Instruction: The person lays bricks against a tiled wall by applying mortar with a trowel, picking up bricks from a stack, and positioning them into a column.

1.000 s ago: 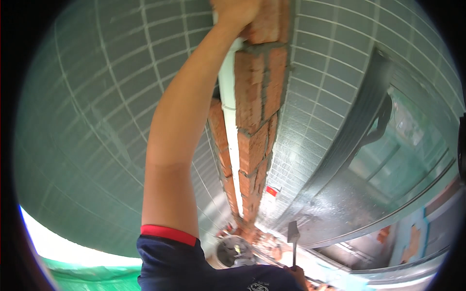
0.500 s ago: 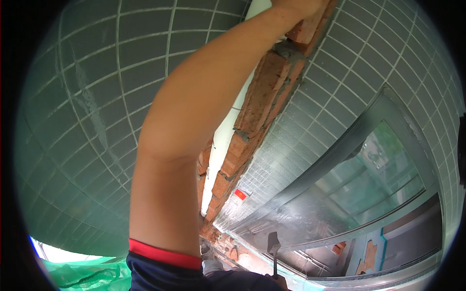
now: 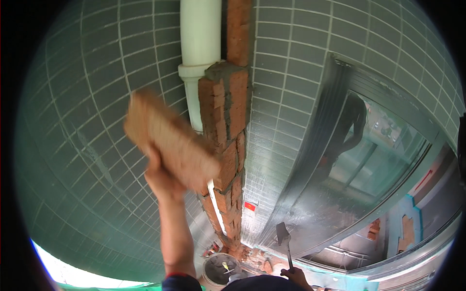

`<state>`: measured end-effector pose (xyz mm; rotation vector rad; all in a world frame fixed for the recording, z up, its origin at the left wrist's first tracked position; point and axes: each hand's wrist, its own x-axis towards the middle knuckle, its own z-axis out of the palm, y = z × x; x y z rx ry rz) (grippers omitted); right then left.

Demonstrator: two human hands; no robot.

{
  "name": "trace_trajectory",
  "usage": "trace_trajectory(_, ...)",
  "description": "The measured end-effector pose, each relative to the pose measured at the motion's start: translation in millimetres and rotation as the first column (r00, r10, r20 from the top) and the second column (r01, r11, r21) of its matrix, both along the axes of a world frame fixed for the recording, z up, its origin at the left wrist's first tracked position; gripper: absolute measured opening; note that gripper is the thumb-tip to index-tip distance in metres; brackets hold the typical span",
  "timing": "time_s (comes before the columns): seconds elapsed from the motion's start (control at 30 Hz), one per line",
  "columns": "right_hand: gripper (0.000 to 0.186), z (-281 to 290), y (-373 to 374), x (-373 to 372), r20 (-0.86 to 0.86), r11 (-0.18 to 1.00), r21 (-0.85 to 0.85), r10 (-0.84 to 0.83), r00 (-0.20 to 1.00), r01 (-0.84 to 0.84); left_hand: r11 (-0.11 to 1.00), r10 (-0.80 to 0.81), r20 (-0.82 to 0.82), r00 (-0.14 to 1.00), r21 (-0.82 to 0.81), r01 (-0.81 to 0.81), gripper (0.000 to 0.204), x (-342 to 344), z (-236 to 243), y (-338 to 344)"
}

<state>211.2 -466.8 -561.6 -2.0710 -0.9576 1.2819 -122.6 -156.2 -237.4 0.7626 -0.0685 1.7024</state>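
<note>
My left hand (image 3: 165, 177) is raised at the left and closed around a reddish-brown brick (image 3: 170, 140), blurred by motion. The brick is held tilted, in front of the dark tiled wall and close to the narrow brick column (image 3: 233, 104). Grey mortar (image 3: 223, 71) lies on a step of that column, beside a white pipe (image 3: 200, 34). Low at the right, my right hand (image 3: 297, 277) grips a trowel (image 3: 282, 235) by its handle, blade upward. Part of that hand is cut off by the lower edge.
Below the column stands a bucket (image 3: 208, 276) with grey mortar and a light-handled tool in it. Brick rubble (image 3: 264, 264) lies on the floor beside it. A metal-framed glass window (image 3: 374, 145) is set in the right tiled wall, with a small red sticker (image 3: 250, 206) near the column.
My left arm, which reached up to the column's upper part, has come down and now holds a brick at the left. The view has turned. The trowel stays in my right hand.
</note>
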Motion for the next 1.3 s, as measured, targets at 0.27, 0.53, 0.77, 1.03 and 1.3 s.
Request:
trace_trajectory(0.27,0.052,-3.7,8.8,31.4,0.232,0.989,0.067,0.115,0.966,-0.134,0.869,-0.094,0.180,0.979,-0.464,0.169,0.034,36.7,-193.4,-71.8)
trace_trajectory(0.53,0.031,93.2,58.0,22.2,0.110,0.858,0.353,0.357,0.928,-0.372,0.388,-0.108,0.496,0.862,-0.777,0.495,0.027,97.6,-272.6,-145.7)
trace_trajectory(0.77,0.027,111.1,62.2,10.0,-0.037,0.748,0.519,0.505,0.863,-0.415,0.340,0.027,0.642,0.767,-0.727,0.596,0.029,111.4,-306.2,-159.3)
trace_trajectory(1.03,0.034,119.4,60.5,8.5,-0.019,0.720,0.438,0.606,0.796,-0.538,0.457,0.057,0.552,0.832,-0.756,0.470,0.026,112.3,-314.8,-162.9)
trace_trajectory(1.3,0.025,123.8,74.6,-0.5,-0.158,0.752,0.503,0.565,0.810,-0.426,0.773,-0.134,0.241,0.961,-0.581,0.253,0.051,111.7,-212.1,-159.1)
